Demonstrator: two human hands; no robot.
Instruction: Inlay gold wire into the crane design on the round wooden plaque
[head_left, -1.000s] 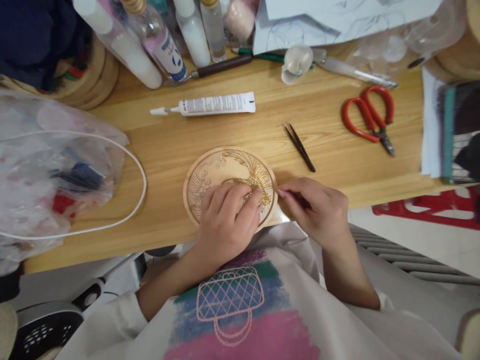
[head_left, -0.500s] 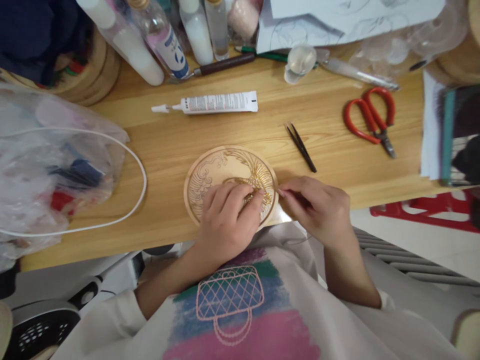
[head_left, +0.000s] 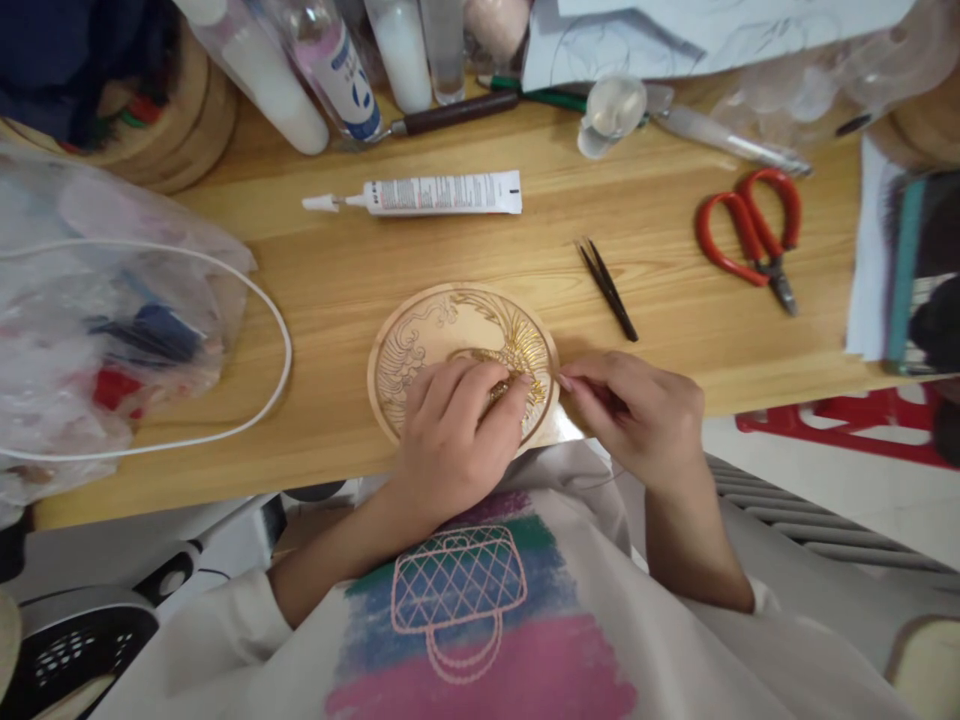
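A round wooden plaque (head_left: 435,325) with carved curling lines lies at the table's front edge. Gold wire-like strands (head_left: 521,335) fill the carving on its right side. My left hand (head_left: 457,430) is curled over the plaque and holds it down, fingertips and thumb pressing near the gold part, which they partly cover. Beside the plaque's right rim, my right hand (head_left: 637,410) is closed in a pinch on a thin strand, whose tip is too fine to make out clearly. Black tweezers (head_left: 607,290) lie just beyond my right hand.
A white glue tube (head_left: 446,194) lies behind the plaque, its nozzle pointing left. Red-handled pliers (head_left: 750,230) rest at the right. Bottles (head_left: 341,75), a small clear cup (head_left: 613,112) and paper sheets (head_left: 600,50) line the back. A plastic bag (head_left: 150,310) and white cable (head_left: 281,350) occupy the left.
The view has shifted slightly. Both hands keep nearly the same pose at the plaque, the right one still pinching at its rim.
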